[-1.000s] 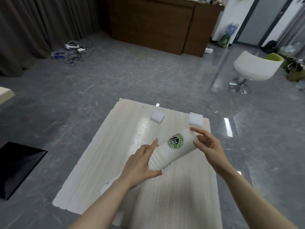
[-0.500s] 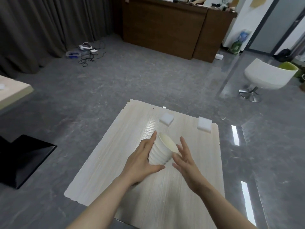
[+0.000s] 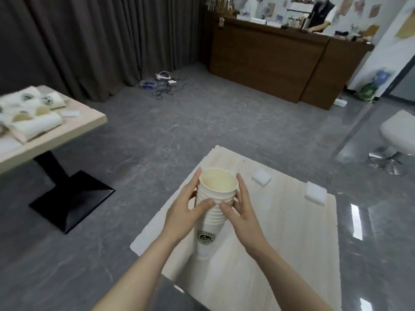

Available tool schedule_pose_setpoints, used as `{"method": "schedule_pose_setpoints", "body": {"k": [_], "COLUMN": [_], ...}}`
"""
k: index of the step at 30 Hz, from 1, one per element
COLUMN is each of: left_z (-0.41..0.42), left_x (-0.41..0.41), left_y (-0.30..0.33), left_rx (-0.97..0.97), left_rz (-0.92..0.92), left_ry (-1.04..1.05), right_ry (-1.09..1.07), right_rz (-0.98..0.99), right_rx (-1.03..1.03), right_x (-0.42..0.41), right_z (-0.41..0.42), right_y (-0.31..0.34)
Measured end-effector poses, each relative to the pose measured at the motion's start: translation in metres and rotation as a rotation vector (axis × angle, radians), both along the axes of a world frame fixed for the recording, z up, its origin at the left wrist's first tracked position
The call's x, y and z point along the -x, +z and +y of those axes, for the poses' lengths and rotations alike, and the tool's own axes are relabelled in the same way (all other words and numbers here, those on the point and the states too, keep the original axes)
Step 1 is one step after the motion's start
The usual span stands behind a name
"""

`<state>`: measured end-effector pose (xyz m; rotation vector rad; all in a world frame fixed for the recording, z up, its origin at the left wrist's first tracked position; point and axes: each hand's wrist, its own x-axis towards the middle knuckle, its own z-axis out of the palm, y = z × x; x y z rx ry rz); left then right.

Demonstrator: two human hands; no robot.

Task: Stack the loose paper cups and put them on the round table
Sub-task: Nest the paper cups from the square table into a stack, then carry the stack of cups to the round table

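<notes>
A stack of several white paper cups (image 3: 211, 216) with a green round logo stands upright on the light wooden table (image 3: 280, 243), its mouth facing up. My left hand (image 3: 186, 209) grips the stack's rims from the left, thumb across the front. My right hand (image 3: 240, 209) holds it from the right, thumb meeting the left thumb. Several loose paper cups (image 3: 36, 113) lie on their sides on another light table (image 3: 74, 126) at the far left.
Two white foam blocks (image 3: 261, 177) (image 3: 315, 193) lie on the far part of my table. The left table has a black pedestal base (image 3: 69, 198). A white swivel chair (image 3: 397, 140) stands at right. A brown counter (image 3: 280, 61) with people behind it fills the back. Cables (image 3: 166, 84) lie on the floor.
The stack went from tilted on its side, held at both ends, to upright on the table. My right hand moved from its end to its right side. The view swung up and left.
</notes>
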<state>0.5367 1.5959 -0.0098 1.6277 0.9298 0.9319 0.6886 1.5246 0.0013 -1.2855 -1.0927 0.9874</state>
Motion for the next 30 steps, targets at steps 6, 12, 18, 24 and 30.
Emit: {"method": "schedule_pose_setpoints", "body": {"k": [6,12,18,24,30], "left_z": [-0.001,-0.019,-0.077,-0.179,-0.312], "left_x": [0.089,0.192,0.277,0.328,0.339], "left_y": [0.037,0.065,0.088,0.096,0.093], "left_rx": [-0.023,-0.14,-0.223,-0.286,-0.361], "left_rz": [-0.149,-0.176,-0.143,-0.16,-0.154], "left_ry": [0.19,0.452,0.806,1.204,1.631], "right_ry": [0.183,0.446,0.789,1.208,1.603], "right_rz": [-0.075,-0.041,0.007,0.068,0.122], "right_rx": [-0.102,-0.253,-0.311,-0.32,-0.343], "right_x": [0.078,0.177,0.274,0.365,0.438], "right_z": [0.032,0.058,0.056,0.011,-0.084], "right_y": [0.035,0.055,0.078,0.091,0.086]}}
